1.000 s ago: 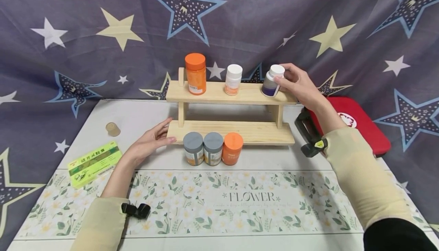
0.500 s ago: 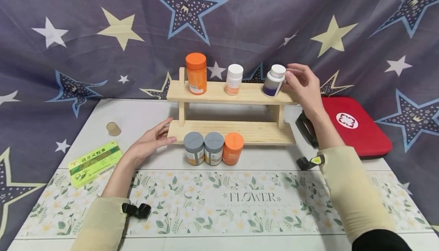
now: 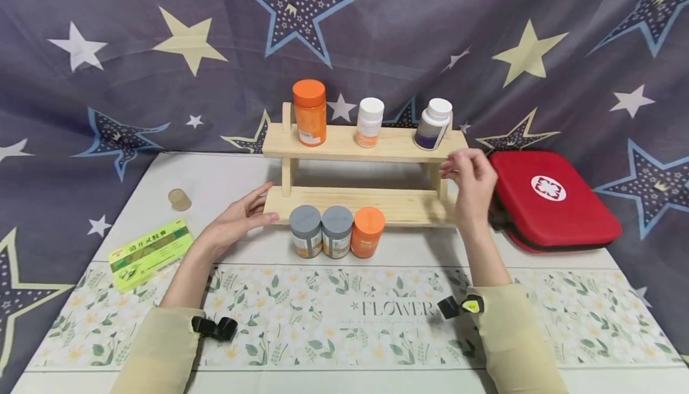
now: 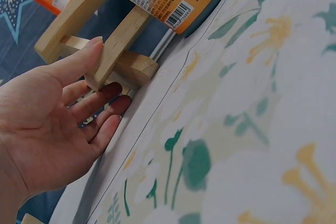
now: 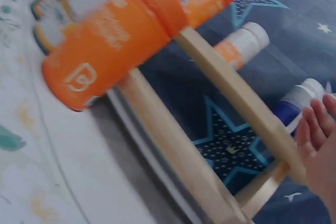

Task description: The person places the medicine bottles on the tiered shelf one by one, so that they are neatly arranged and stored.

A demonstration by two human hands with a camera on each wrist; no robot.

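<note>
A two-tier wooden shelf [image 3: 409,204] stands on the table. My left hand [image 3: 231,223] holds its lower left end, thumb on top of the board and fingers around the edge, as the left wrist view shows. The right hand [image 3: 475,185], fingers loosely bent and empty, hovers at the shelf's right end. On the upper tier stand a tall orange bottle [image 3: 310,118], a small white bottle [image 3: 369,125] and a white-capped bottle with a purple base [image 3: 432,126]. Two grey-lidded jars [image 3: 306,232] [image 3: 337,232] and an orange jar [image 3: 368,234] stand in a row at the lower tier's front.
A red case [image 3: 560,208] with a white emblem lies right of the shelf. On the left are a green box [image 3: 151,253] and a small tan cork-like piece [image 3: 179,199]. Behind the table hangs a star-patterned cloth [image 3: 215,95]; a floral strip [image 3: 301,316] crosses the front.
My right hand has let go of the white-capped bottle and moved down and toward me, to the front of the shelf's right end. The left hand has stayed on the shelf.
</note>
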